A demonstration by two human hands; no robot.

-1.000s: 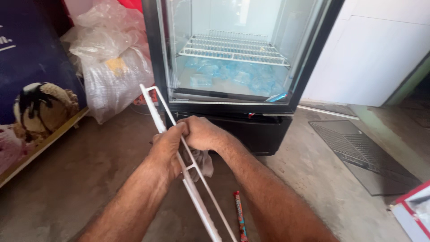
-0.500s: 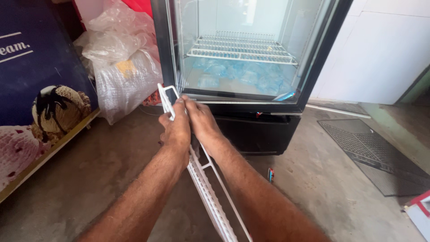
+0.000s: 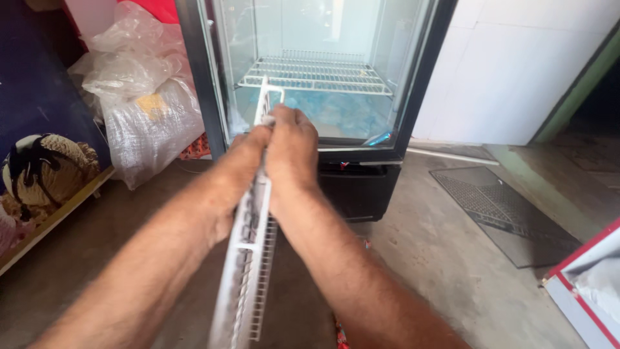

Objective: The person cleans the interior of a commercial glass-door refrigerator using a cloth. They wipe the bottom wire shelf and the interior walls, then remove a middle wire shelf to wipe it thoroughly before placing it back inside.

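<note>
I hold a white wire shelf rack (image 3: 248,258) edge-on, its far end raised toward the open black display fridge (image 3: 361,187). My left hand (image 3: 248,148) grips the rack's left side near the top. My right hand (image 3: 292,145) is closed on its right side just beside the left. The rack's top corner (image 3: 268,90) overlaps the fridge opening, in front of another white wire shelf (image 3: 316,74) that sits inside the cabinet. A bluish floor panel shows below that shelf.
Clear plastic bags (image 3: 145,97) lie piled at the left of the fridge. A dark freezer chest with an ice-cream picture (image 3: 39,161) stands at far left. A dark mat (image 3: 500,210) lies on the concrete floor at right, near a red-and-white object (image 3: 588,284).
Both hands have lifted the rack up and forward, from low in front of the fridge base to the level of the cabinet opening. The view has moved closer to the fridge.
</note>
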